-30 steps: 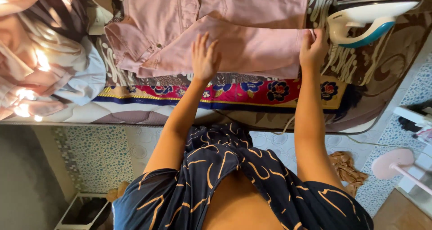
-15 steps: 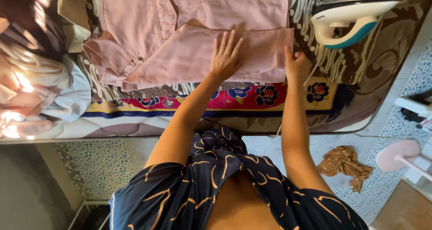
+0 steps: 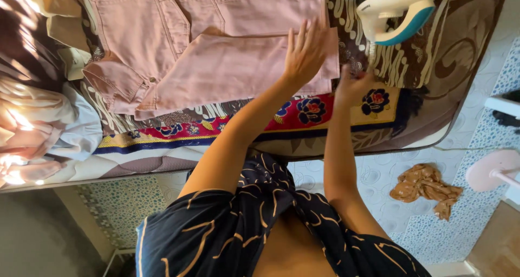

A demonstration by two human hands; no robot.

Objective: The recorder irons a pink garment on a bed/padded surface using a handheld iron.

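A pink garment (image 3: 216, 55) lies spread on a brown patterned cloth (image 3: 433, 55), with one folded part laid across it. My left hand (image 3: 305, 52) rests flat on the right end of that folded part, fingers spread. My right hand (image 3: 352, 84) sits just below and right of it, at the garment's lower right corner, fingers curled and pinching the edge. A white and teal iron (image 3: 398, 8) stands on the cloth just right of both hands.
A red and yellow floral border cloth (image 3: 303, 111) hangs along the near edge of the mattress (image 3: 135, 166). Crumpled clothes (image 3: 38, 125) are piled at the left. On the tiled floor lie a brown rag (image 3: 425, 187) and a pink round stand base (image 3: 490, 168).
My left hand has slid right along the folded part to its end. My right hand has dropped from the top corner to the lower corner. The view has shifted right.
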